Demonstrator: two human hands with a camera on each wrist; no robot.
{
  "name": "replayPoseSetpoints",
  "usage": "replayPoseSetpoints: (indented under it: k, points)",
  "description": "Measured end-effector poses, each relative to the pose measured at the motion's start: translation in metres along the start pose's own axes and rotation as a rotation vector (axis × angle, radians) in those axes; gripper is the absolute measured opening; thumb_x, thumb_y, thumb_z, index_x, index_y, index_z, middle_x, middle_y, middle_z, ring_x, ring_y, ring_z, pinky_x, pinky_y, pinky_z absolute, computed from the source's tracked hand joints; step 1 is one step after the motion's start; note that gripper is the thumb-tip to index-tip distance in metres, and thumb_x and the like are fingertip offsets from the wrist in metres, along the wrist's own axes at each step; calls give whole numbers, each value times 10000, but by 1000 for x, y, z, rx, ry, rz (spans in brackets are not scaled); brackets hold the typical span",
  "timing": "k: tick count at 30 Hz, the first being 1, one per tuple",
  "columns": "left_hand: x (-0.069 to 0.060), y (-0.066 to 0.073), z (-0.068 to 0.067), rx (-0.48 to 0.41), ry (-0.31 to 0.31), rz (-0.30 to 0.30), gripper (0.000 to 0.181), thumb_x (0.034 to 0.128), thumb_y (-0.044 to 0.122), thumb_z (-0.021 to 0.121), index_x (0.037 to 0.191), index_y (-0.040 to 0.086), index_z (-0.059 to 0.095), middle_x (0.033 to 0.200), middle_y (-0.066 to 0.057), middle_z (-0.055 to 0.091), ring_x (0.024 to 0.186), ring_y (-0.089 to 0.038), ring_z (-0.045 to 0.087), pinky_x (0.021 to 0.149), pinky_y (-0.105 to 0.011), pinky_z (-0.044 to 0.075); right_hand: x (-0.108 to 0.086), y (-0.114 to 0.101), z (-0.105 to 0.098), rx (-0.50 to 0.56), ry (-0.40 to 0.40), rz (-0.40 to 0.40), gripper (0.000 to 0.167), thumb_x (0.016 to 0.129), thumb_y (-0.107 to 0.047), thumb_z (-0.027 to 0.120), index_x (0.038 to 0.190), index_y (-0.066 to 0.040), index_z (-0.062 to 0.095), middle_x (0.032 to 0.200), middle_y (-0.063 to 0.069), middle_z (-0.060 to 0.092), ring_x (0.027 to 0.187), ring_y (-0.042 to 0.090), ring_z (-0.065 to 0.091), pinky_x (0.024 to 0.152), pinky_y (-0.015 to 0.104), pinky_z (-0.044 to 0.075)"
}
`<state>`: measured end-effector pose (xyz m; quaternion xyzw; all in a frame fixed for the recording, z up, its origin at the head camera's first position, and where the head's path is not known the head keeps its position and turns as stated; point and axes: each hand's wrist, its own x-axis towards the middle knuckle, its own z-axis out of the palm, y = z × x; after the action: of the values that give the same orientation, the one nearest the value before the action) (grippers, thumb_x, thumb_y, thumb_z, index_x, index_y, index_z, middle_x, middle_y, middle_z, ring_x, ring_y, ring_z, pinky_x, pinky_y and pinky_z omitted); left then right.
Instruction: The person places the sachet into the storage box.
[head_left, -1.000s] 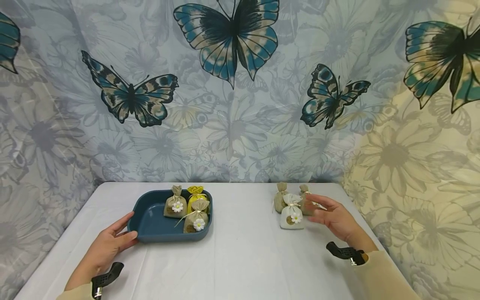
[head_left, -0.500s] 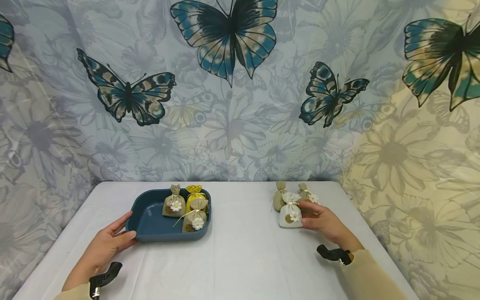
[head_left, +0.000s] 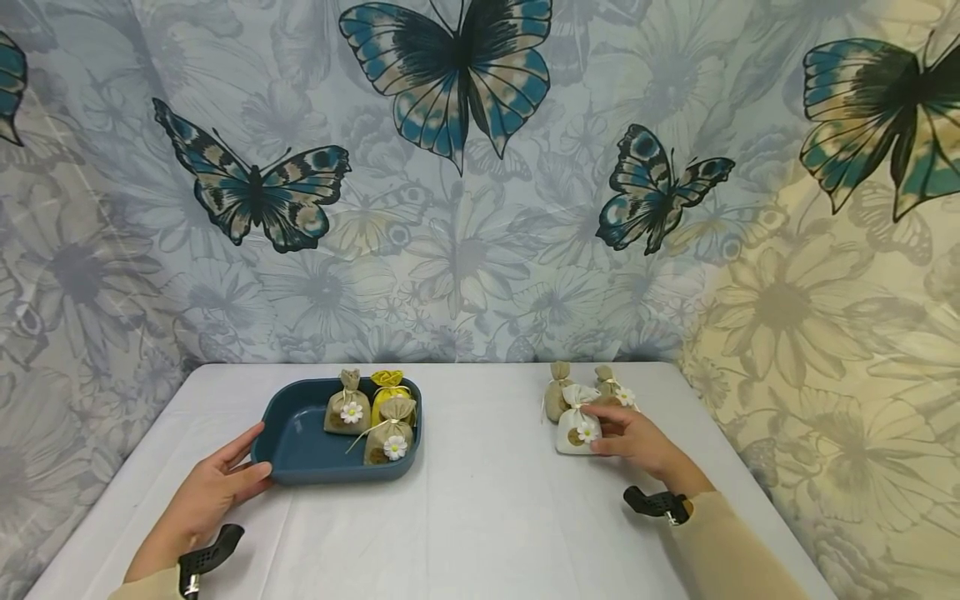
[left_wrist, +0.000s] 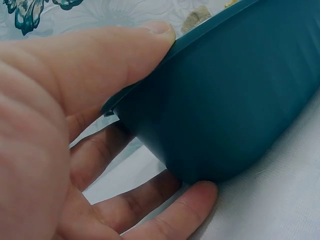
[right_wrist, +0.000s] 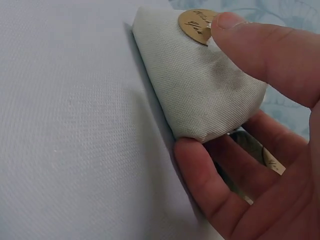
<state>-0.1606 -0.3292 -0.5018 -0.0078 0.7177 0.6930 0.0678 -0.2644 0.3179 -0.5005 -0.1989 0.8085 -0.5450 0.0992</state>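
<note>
A blue tray [head_left: 337,473] stands on the left of the table, with the left hand [head_left: 213,493] at its left end. In the left wrist view the thumb lies on the rim of the tray [left_wrist: 215,100] and fingertips touch its underside. On the right, the right hand [head_left: 645,446] pinches a white sachet [head_left: 573,427] with a daisy. The right wrist view shows the thumb over the round tag of the white sachet [right_wrist: 200,85], other fingers behind it. Two beige sachets stand behind, one [head_left: 557,400] at left, another [head_left: 606,385] partly hidden by the hand.
Inside the tray's right half are a beige sachet [head_left: 343,417], a yellow sachet [head_left: 381,398] and another beige sachet [head_left: 386,433] in front. A white cloth [head_left: 480,517] covers the table. A butterfly-print backdrop [head_left: 465,275] hangs behind.
The right hand has moved left from beside the sachets and taken hold of the white one, which has shifted very slightly left. The left hand has stayed at the tray.
</note>
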Motion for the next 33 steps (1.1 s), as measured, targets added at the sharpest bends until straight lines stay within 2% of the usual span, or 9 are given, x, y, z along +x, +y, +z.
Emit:
replayPoseSetpoints:
  k: [8, 10, 12, 16, 18, 22, 25, 30, 33]
  points:
    - [2, 2, 7, 24, 12, -27, 837, 970, 141, 683, 1607, 78, 142, 1614, -262, -22, 1133, 36, 498, 957, -389, 526, 0, -1, 5, -42, 54, 45, 621, 819, -29, 817, 1387, 14, 570, 1394, 264, 449, 1132, 429, 557, 798, 311, 575]
    - [2, 2, 8, 30, 16, -35, 835, 971, 137, 682, 1607, 83, 145, 1616, -259, -10, 1192, -38, 492, 961, -390, 522, 1, -1, 7, -49, 76, 57, 608, 809, -30, 824, 1369, 8, 589, 1387, 260, 462, 1111, 412, 574, 777, 321, 580]
    - [3, 2, 10, 38, 17, -38, 837, 970, 136, 683, 1608, 83, 144, 1614, -265, -2, 1282, -171, 452, 961, -391, 522, 1, -1, 8, -59, 99, 64, 591, 800, -26, 828, 1347, 7, 607, 1378, 261, 475, 1089, 399, 588, 764, 331, 586]
    - [5, 3, 15, 35, 14, -37, 840, 966, 137, 689, 1607, 83, 150, 1616, -262, 8, 1374, -377, 293, 958, -387, 525, 1, -2, 11, -93, 146, 97, 554, 789, -28, 834, 1311, -32, 647, 1359, 226, 510, 1062, 357, 605, 743, 333, 594]
    - [5, 3, 16, 34, 14, -34, 841, 961, 138, 696, 1606, 81, 159, 1617, -260, 14, 1368, -367, 312, 954, -386, 526, 0, -2, 13, -118, 172, 114, 534, 782, -40, 843, 1286, -57, 667, 1339, 205, 530, 1041, 331, 609, 720, 332, 597]
    - [6, 3, 17, 29, 18, -31, 843, 954, 144, 706, 1606, 87, 175, 1620, -252, 26, 1309, -231, 427, 954, -386, 526, 0, -5, 17, -162, 231, 137, 486, 779, -83, 857, 1236, -77, 693, 1265, 181, 559, 917, 291, 608, 640, 345, 595]
    - [7, 3, 17, 23, 21, -33, 845, 951, 145, 710, 1606, 89, 177, 1620, -250, 29, 1320, -258, 415, 954, -390, 526, -1, -3, 19, -108, 269, 162, 486, 792, -92, 853, 1244, -44, 679, 1175, 179, 577, 799, 273, 606, 604, 358, 590]
    - [7, 3, 19, 16, 26, -40, 845, 953, 144, 707, 1606, 88, 173, 1621, -248, 26, 1377, -409, 285, 951, -388, 529, -4, 5, 21, 105, 350, 192, 557, 813, -82, 839, 1312, 22, 614, 1161, 146, 596, 791, 235, 615, 641, 367, 602]
    - [7, 4, 18, 17, 27, -42, 846, 954, 145, 706, 1607, 90, 171, 1621, -249, 26, 1379, -408, 280, 951, -389, 529, -5, 2, 21, 153, 381, 190, 570, 815, -96, 841, 1316, 29, 600, 1221, 105, 595, 826, 224, 610, 666, 356, 600]
